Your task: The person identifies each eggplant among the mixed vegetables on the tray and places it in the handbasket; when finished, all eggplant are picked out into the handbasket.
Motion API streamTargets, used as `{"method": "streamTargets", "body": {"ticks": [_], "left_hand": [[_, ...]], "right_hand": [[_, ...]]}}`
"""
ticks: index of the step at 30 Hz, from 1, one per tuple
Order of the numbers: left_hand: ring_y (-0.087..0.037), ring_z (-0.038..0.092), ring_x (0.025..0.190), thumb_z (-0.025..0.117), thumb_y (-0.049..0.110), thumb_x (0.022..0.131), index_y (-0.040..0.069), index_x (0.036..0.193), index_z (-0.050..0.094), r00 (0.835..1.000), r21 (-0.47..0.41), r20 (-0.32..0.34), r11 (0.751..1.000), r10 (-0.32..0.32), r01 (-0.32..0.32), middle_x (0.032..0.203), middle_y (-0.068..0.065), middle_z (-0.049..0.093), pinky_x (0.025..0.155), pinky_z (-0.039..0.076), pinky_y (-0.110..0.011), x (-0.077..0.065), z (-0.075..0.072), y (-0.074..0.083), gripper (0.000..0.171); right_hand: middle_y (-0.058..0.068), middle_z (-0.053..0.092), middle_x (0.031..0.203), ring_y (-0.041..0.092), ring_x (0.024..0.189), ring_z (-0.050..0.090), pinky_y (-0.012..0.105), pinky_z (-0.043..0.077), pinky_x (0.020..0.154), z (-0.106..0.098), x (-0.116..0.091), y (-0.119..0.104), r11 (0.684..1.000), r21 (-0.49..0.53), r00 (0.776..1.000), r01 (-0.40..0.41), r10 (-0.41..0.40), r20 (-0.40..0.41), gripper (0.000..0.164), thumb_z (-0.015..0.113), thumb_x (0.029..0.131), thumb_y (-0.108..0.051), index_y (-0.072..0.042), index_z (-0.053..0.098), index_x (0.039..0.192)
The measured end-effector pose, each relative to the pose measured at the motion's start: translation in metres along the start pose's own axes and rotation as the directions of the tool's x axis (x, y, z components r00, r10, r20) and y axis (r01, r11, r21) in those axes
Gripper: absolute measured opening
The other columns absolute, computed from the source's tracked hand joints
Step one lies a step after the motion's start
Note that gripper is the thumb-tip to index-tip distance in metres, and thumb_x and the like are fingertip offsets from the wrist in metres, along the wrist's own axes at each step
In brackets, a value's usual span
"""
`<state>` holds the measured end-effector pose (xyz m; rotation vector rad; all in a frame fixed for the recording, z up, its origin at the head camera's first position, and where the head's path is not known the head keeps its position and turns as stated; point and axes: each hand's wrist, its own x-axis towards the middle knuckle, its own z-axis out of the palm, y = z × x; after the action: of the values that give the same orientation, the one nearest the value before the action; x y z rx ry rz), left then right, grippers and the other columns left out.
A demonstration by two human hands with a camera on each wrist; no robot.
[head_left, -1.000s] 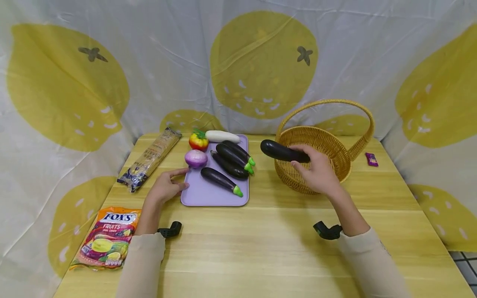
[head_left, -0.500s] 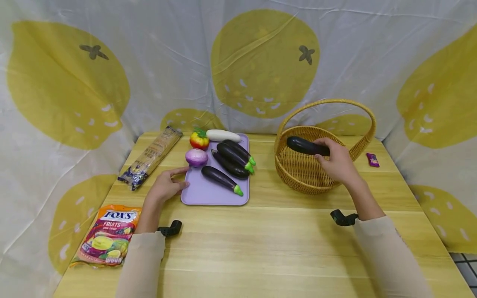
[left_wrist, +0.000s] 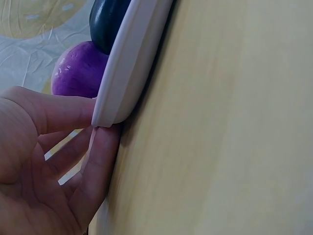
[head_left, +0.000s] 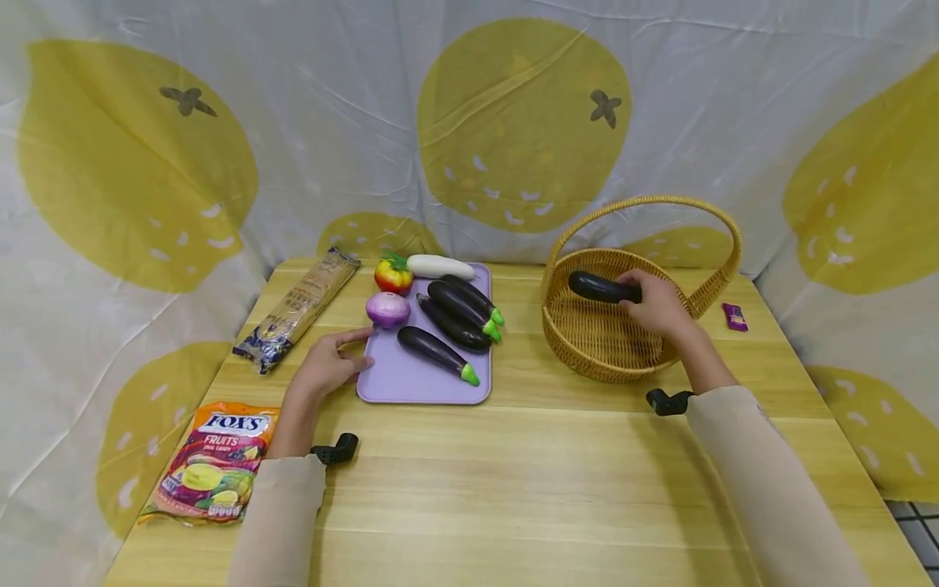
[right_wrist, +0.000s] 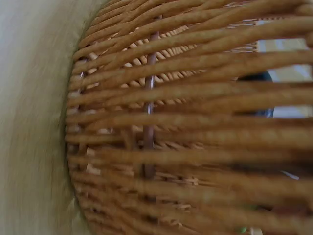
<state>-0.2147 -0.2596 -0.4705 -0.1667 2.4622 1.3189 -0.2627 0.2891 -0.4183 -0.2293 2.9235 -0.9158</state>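
My right hand [head_left: 656, 306] grips a dark eggplant [head_left: 603, 287] by one end, inside the mouth of the wicker basket [head_left: 587, 359]. In the right wrist view the woven basket wall [right_wrist: 161, 120] covers most of that hand's work, with a dark shape partly showing through. My left hand [head_left: 326, 364] pinches the left edge of the lilac tray [head_left: 418, 390]; in the left wrist view, fingers [left_wrist: 100, 152] and thumb meet at its rim. On the tray lie several eggplants [head_left: 438, 353], a purple onion [head_left: 388, 311], a white radish-like vegetable [head_left: 440, 267] and a red-yellow pepper-like vegetable [head_left: 393, 275].
A long noodle-like packet [head_left: 297, 311] lies left of the tray. Nearer the front left is a FOX'S candy bag [head_left: 213, 462], beside the left forearm. A small purple wrapped candy [head_left: 734, 317] sits right of the basket, whose tall handle [head_left: 653, 200] arches above it.
My right hand has carried the eggplant rightward from the basket's left rim to over its inside, then slightly lower. My left hand stays at the tray.
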Motion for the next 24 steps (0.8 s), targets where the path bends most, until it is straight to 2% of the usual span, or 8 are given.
{"method": "streamTargets", "body": {"ticks": [9, 14, 19, 24], "left_hand": [[-0.023, 0.064, 0.099, 0.069, 0.011, 0.098, 0.019, 0.155, 0.049, 1.0, -0.036, 0.008, 0.999, 0.01, -0.009, 0.146, -0.024, 0.053, 0.079, 0.06, -0.028, 0.001, 0.001, 0.0, 0.06], [-0.021, 0.064, 0.095, 0.069, 0.011, 0.097, 0.018, 0.154, 0.05, 1.0, -0.034, 0.001, 0.999, 0.013, -0.013, 0.14, -0.025, 0.055, 0.078, 0.06, -0.028, 0.0, 0.001, -0.001, 0.06], [-0.022, 0.064, 0.096, 0.07, 0.013, 0.098, 0.019, 0.154, 0.05, 1.0, -0.026, 0.0, 1.0, 0.005, -0.005, 0.143, -0.024, 0.054, 0.079, 0.06, -0.028, 0.0, 0.001, -0.001, 0.06], [-0.023, 0.064, 0.101, 0.071, 0.015, 0.097, 0.021, 0.153, 0.052, 1.0, -0.025, -0.001, 1.0, -0.004, 0.004, 0.15, -0.021, 0.05, 0.079, 0.06, -0.028, 0.0, 0.001, -0.002, 0.059]], "right_hand": [[0.03, 0.05, 0.144, 0.05, 0.134, 0.046, 0.064, 0.039, 0.109, 0.007, 0.02, 0.01, 0.997, 0.002, 0.994, -0.081, 0.08, 0.08, 0.043, 0.057, 0.103, -0.009, 0.0, 0.05, 0.144], [0.032, 0.046, 0.146, 0.051, 0.135, 0.044, 0.065, 0.04, 0.108, 0.01, 0.024, 0.015, 0.996, -0.019, 0.989, -0.086, 0.087, 0.122, 0.044, 0.056, 0.104, -0.01, 0.001, 0.048, 0.146], [0.032, 0.044, 0.15, 0.052, 0.138, 0.04, 0.066, 0.038, 0.11, 0.012, 0.026, 0.018, 0.996, -0.032, 0.988, -0.088, 0.091, 0.128, 0.046, 0.055, 0.105, -0.012, 0.0, 0.045, 0.148], [0.031, 0.037, 0.156, 0.05, 0.144, 0.034, 0.066, 0.035, 0.114, 0.013, 0.025, 0.019, 0.997, -0.02, 0.99, -0.076, 0.078, 0.12, 0.055, 0.056, 0.106, -0.017, 0.001, 0.036, 0.154]]}}
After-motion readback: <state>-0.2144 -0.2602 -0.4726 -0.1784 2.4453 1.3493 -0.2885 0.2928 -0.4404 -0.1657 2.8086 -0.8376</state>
